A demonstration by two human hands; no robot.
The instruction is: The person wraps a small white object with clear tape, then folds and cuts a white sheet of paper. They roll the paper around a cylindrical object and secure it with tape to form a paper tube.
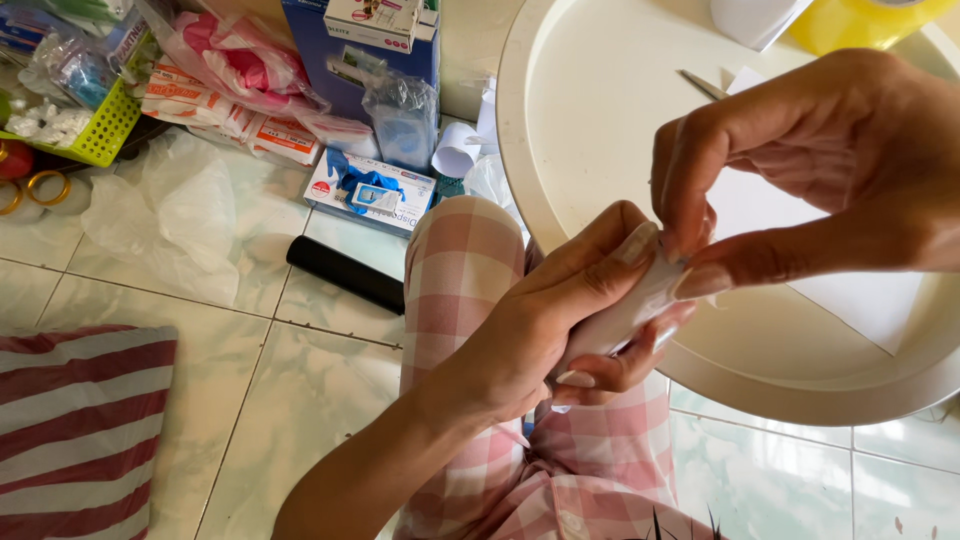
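Head view: a seated person in pink and white checked trousers (470,290) looks down at their own two hands above a tiled floor (300,400).
Left hand: the left hand (560,320) is closed around a small white flat packet (625,315), thumb on top and fingers curled beneath it.
Right hand: the right hand (800,170) pinches the upper end of the same packet between thumb and fingertips.
Packet position: held in the air between both hands, just over the near rim of a round cream plastic tabletop (600,120) and above the person's knee.
On the tabletop: a white sheet of paper (850,290) lies partly under the right hand; a yellow roll of tape (860,20) sits at the far edge.
On the floor: a black cylinder (345,273) lies beside the knee, near a white and blue box (370,190), a crumpled clear plastic bag (170,220) and a lime green basket (105,125).
Lower left: a red and white striped cushion (75,430).
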